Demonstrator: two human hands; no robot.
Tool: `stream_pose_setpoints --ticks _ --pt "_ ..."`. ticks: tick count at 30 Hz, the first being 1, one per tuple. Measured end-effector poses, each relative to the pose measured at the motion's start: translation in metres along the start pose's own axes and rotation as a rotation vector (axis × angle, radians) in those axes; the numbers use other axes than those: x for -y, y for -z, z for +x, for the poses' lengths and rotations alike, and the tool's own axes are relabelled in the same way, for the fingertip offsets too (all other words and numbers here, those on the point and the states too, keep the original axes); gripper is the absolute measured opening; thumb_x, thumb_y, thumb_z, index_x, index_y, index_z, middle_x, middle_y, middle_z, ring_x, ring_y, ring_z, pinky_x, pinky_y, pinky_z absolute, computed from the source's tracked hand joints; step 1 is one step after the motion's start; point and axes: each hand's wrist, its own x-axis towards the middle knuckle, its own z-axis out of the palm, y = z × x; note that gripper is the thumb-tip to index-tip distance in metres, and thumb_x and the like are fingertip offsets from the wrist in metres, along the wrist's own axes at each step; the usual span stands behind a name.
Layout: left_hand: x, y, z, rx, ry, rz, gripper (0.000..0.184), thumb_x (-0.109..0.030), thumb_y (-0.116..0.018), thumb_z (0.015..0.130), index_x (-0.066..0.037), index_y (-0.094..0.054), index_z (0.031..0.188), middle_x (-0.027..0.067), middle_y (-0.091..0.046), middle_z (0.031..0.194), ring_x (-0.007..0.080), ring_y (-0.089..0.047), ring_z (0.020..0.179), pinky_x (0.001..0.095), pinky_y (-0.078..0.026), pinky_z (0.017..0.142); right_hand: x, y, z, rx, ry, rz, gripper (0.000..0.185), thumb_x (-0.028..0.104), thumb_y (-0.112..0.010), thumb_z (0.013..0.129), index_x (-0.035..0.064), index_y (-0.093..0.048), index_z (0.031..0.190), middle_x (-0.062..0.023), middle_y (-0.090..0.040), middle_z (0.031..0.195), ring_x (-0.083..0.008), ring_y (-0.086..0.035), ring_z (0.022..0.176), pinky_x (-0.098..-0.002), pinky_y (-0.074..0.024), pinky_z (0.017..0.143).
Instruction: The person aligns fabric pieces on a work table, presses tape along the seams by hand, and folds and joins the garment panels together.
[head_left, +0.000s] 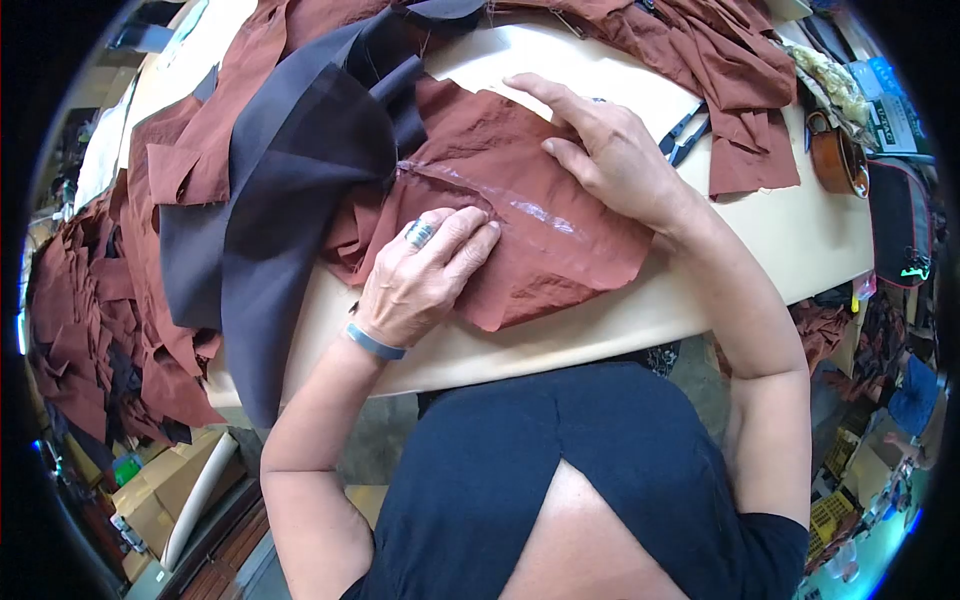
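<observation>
Legible only in part: lettering on a green-and-white package [893, 125] at far right, apparently ending in "TAG", with finer print too small to read. Just above, a pale blue packet [878, 76], unreadable at this size. Near both, on the table's right side, a brown round container [840, 162], with contents impossible to make out. Below the package, a black case [900, 225] with red piping. At lower left, a cardboard box [165, 490] with a white tube [198, 500] slanting in front of it; at lower right, a yellow crate [828, 518], too blurred for naming anything inside.

On the cream table [825, 240], toward the near edge, a reddish-brown cloth piece [600, 245], spread out and wrinkled, with a shiny pale streak across the middle and a seam running to upper left. On its lower left part, the left hand [430, 265], with fingers curled and tips pressed to the cloth; cannot tell whether pinching, given the hidden thumb. At its upper right edge, the right hand [610, 150], open, with forefinger stretched out. Touching the piece at left, a dark cloth [300, 160] draped over the table's edge. Farther back, a white sheet [580, 70] and more reddish-brown fabric [740, 90]
</observation>
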Motion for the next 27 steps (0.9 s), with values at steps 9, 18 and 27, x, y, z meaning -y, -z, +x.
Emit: stream_pose_setpoints --ticks 9,18,27 --pt "-0.002 0.004 0.006 0.085 -0.052 0.130 0.022 -0.010 -0.055 0.075 -0.004 -0.062 0.095 0.0078 -0.054 0.126 0.0174 -0.058 0.087 0.0256 -0.049 0.074 -0.005 -0.017 0.010 -0.114 0.015 0.091 0.067 -0.005 -0.060 0.077 0.0206 -0.039 0.135 -0.0107 -0.055 0.072 -0.0247 -0.057 0.066 -0.0363 -0.0471 0.065" --pt "0.001 -0.004 -0.002 0.023 -0.164 0.175 0.022 -0.015 -0.052 0.076 -0.014 -0.054 0.098 0.0057 -0.052 0.129 0.0206 -0.057 0.091 0.0303 -0.049 0.074 -0.006 -0.017 0.010 -0.095 -0.011 0.129 0.067 -0.006 -0.060 0.077 0.0223 -0.040 0.135 -0.0103 -0.055 0.072 -0.0241 -0.057 0.066 -0.0363 -0.0476 0.066" --pt "-0.002 0.008 0.002 0.093 -0.159 0.103 0.027 -0.016 -0.053 0.075 -0.016 -0.060 0.101 0.0015 -0.054 0.128 0.0235 -0.058 0.093 0.0317 -0.052 0.076 -0.002 -0.013 0.010 -0.088 0.051 0.040 0.058 -0.003 -0.059 0.076 0.0141 -0.042 0.129 -0.0204 -0.062 0.097 -0.0375 -0.060 0.088 -0.0455 -0.0486 0.079"
